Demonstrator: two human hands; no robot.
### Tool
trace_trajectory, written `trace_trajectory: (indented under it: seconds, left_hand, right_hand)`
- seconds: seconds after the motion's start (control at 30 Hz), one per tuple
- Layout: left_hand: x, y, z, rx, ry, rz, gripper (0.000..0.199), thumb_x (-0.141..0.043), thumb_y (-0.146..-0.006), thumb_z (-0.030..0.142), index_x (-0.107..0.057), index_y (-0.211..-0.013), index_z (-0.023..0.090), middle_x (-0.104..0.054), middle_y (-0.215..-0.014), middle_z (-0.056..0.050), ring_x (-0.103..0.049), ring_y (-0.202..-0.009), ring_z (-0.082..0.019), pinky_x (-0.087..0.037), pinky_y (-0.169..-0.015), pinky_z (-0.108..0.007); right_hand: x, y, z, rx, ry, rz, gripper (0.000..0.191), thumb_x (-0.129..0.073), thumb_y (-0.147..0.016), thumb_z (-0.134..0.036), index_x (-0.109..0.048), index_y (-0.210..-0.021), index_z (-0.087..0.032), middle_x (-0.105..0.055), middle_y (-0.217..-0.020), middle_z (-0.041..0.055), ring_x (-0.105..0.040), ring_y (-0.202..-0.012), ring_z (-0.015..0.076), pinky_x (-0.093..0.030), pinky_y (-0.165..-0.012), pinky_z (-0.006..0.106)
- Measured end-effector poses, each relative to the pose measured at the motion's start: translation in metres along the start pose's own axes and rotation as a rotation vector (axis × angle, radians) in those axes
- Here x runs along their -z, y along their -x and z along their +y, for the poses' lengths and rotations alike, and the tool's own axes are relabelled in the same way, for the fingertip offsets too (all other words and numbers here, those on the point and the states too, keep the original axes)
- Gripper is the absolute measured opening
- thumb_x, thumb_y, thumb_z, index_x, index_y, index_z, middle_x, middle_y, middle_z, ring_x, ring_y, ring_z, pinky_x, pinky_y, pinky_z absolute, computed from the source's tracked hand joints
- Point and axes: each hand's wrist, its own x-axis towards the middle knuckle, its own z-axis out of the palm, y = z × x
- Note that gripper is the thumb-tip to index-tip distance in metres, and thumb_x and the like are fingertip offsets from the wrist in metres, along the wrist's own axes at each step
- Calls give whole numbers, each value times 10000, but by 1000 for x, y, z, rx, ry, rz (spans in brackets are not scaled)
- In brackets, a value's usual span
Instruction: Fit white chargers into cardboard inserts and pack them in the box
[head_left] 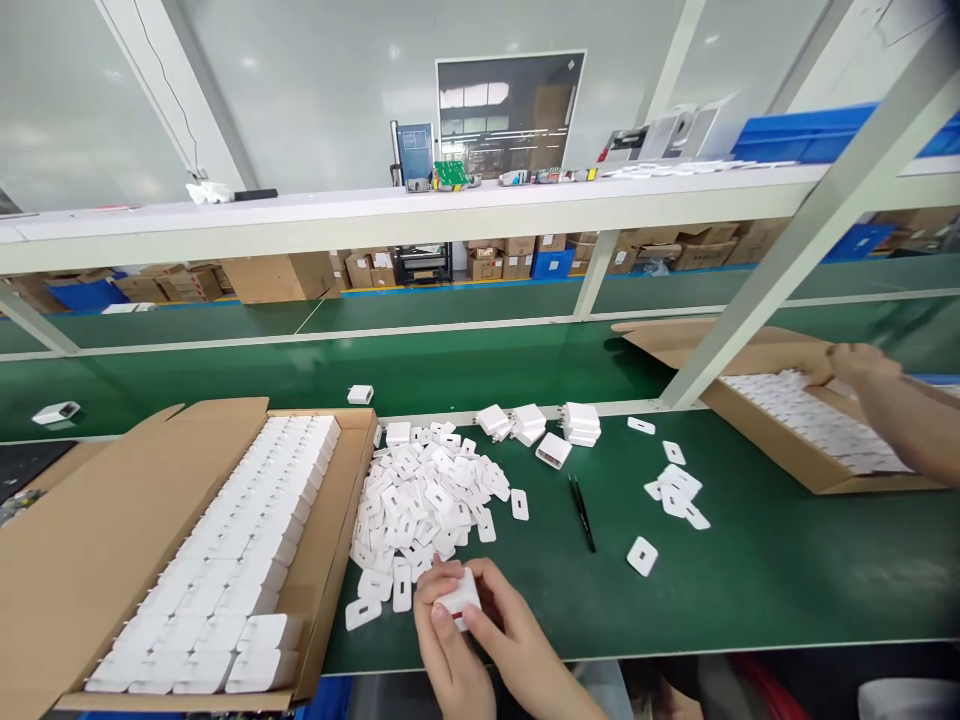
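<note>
Green bench (525, 590): hands (447, 640) (517, 635) hold block (459, 594), red edge nearward.

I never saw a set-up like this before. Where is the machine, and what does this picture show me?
There is no machine arm here: a person works with two bare hands. The only picture comes from a camera worn on this person's head, looking forward and down.

At the lower middle, the left hand and right hand together hold a small white block.

On the green table there is a heap of thin white plates, many with a small slot. Black tweezers lie to its right. To the left is an open cardboard box with rows of white blocks.

At the far right, another person's hand is at a second open box.
</note>
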Motion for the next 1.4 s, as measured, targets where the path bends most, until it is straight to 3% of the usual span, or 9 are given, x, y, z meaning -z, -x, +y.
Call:
trace_trajectory:
  seconds: [0.17, 0.3, 0.4, 0.53, 0.83, 1.1, 1.3, 1.4]
  left_hand:
    - [7, -5, 13, 100, -172, -274, 497, -364, -1049, 547, -711, -1185, 218, -531, -1442, -143, -522, -1358, -296, -519, -1064, -450]
    - [22, -22, 24, 54, -249, -541, 476, -378, -1049, 519, -724, -1254, 264, -539, -1364, -132, -536, -1321, -294, -494, -1097, -488]
    - [30, -27, 30, -27, -309, -621, 406, -409, -1055, 449, -713, -1278, 299, -532, -1336, -123, -534, -1305, -286, -485, -1097, -487]
    - [31, -23, 36, -109, -310, -602, 360, -425, -1056, 406, -728, -1223, 304, -528, -1291, -112, -558, -1248, -264, -534, -1019, -427]
    - [24, -14, 28, -187, -313, -463, 379, -443, -1046, 440, -765, -1068, 242, -556, -1176, -116, -591, -1124, -255, -549, -940, -412]
    - [19, -12, 25, -2, -295, -450, 476, -364, -1049, 545, -710, -1190, 249, -519, -1219, -116, -542, -1199, -268, -526, -950, -402]
    - [15, -6, 9, -53, -307, -368, 393, -402, -1058, 474, -698, -1132, 225, -549, -1142, -104, -557, -1130, -254, -503, -941, -394]
    - [15, -9, 3, -56, -314, -402, 370, -423, -1055, 461, -696, -1142, 227, -553, -1121, -97, -557, -1104, -247, -496, -940, -390]
  right_hand:
    - [5, 3, 20, 65, -116, 201, 383, -662, -914, -553, -622, -1196, -297, -662, -1098, 65, -662, -994, 271, -555, -869, 386]
    - [20, 7, 14, 165, -86, 201, 382, -721, -888, -493, -650, -1210, -298, -626, -1084, 62, -641, -1001, 264, -547, -864, 366]
    - [23, 11, 7, 211, -115, 173, 400, -727, -890, -466, -633, -1250, -317, -599, -1147, 63, -622, -1096, 270, -529, -948, 375]
    - [16, 14, 7, 198, -144, 144, 433, -697, -908, -477, -594, -1293, -309, -578, -1181, 73, -615, -1129, 271, -520, -986, 388]
    - [8, 11, 10, 154, -199, 243, 436, -775, -809, -576, -658, -1087, -262, -580, -972, 32, -591, -874, 223, -519, -790, 333]
    - [0, 7, 14, 98, -187, 265, 397, -716, -867, -559, -617, -1100, -253, -619, -1001, 41, -612, -894, 217, -531, -809, 325]
    - [1, 3, 29, 175, -99, 284, 373, -601, -939, -568, -622, -1134, -251, -615, -999, 45, -617, -874, 219, -525, -780, 330]
    - [5, 3, 36, 188, -43, 300, 301, -582, -965, -505, -630, -1103, -242, -615, -971, 40, -608, -850, 209, -511, -761, 320]
